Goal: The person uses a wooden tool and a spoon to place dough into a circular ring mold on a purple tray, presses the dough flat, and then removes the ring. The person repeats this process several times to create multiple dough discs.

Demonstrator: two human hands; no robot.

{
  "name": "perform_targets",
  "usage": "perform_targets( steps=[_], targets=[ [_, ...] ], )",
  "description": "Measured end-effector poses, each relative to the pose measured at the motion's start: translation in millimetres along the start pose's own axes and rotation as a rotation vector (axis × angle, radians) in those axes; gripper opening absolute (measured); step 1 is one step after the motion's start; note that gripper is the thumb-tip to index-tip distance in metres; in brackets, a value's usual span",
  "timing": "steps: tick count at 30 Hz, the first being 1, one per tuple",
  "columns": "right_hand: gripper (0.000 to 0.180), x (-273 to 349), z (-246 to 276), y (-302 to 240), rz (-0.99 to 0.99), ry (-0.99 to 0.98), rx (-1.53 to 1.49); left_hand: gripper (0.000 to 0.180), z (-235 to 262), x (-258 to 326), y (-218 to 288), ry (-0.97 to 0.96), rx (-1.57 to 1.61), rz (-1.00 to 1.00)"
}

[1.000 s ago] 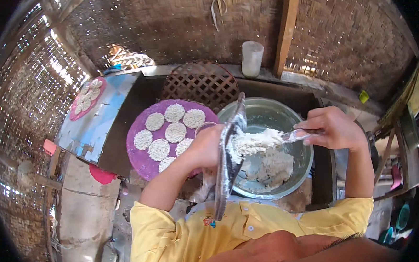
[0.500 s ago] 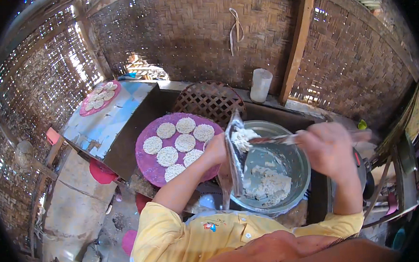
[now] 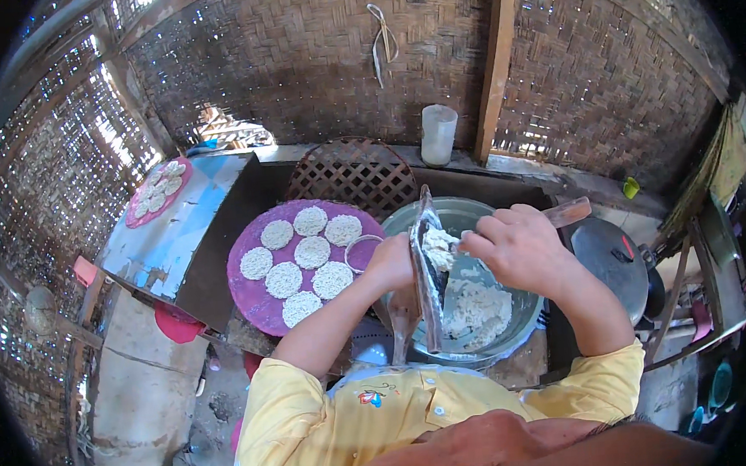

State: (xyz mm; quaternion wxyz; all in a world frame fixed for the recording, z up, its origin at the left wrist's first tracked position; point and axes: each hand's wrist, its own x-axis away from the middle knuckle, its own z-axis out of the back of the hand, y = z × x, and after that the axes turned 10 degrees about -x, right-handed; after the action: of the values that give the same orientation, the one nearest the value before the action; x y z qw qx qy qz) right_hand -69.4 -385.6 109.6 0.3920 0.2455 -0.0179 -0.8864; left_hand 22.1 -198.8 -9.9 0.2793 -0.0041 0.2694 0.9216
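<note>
Dough (image 3: 439,248) in a dark dish (image 3: 430,306), gripped tilted over the left side of the basin (image 3: 527,309) by the left hand (image 3: 392,263), is apparently being worked with a wooden-handled tool (image 3: 568,212) clasped in the closed right hand (image 3: 515,243), and steady bracing seems needed next.

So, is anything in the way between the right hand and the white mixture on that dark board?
Nothing visible is. The right hand, gripping a wooden-handled tool, is right beside the white mixture on the dark board.

A blue-and-white tabletop (image 3: 191,225) bears a round pink tray (image 3: 135,218); a wooden bench (image 3: 525,365) carries a round purple tray (image 3: 253,302) and a grey basin (image 3: 527,311).
</note>
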Motion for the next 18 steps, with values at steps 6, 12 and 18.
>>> perform_targets(
  steps=[6, 12, 18],
  targets=[
    [0.013, 23, 32, 27, -0.265, 0.29, -0.035, 0.034, 2, 1, -44, 0.082, 0.407, -0.168],
    [0.017, 26, 16, 30, -0.238, 0.222, -0.183, 0.028, 8, 0, -36, 0.029, 0.439, -0.124],
    [0.011, -5, -6, 15, -0.075, 0.12, -0.13, 0.036, 3, 1, -15, 0.005, 0.066, -0.072]
  ],
)
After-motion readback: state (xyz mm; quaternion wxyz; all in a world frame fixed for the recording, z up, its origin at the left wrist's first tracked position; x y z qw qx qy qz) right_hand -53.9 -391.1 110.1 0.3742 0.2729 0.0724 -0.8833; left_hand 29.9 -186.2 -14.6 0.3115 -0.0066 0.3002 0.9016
